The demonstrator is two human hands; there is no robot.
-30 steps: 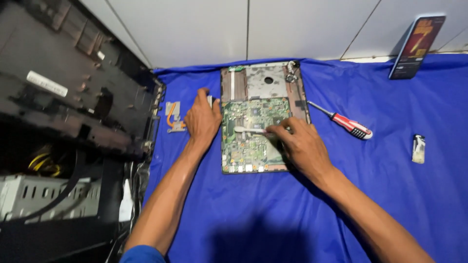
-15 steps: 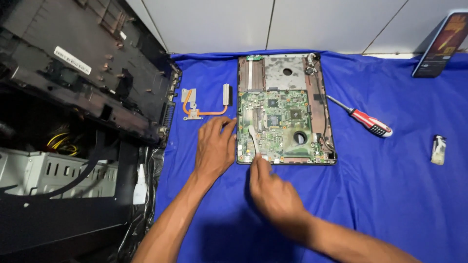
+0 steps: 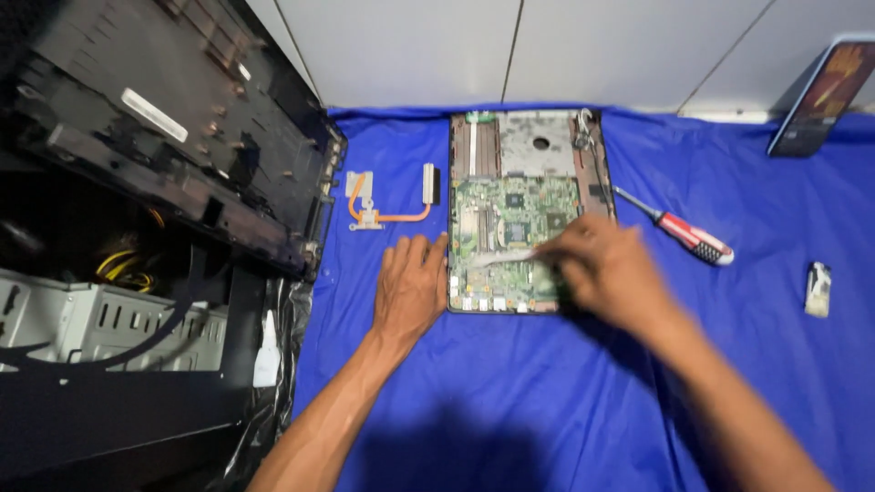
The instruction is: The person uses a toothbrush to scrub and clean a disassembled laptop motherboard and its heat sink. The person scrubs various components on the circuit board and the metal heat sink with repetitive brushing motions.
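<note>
circuit board under right hand fingers

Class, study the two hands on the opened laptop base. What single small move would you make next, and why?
Probably steady the right hand before doing anything finer. It is blurred, so in motion, over the green circuit board, seemingly at a pale strip. The left hand lies flat at the laptop base's left edge, bracing it. The screwdriver lies unused nearby.
</note>
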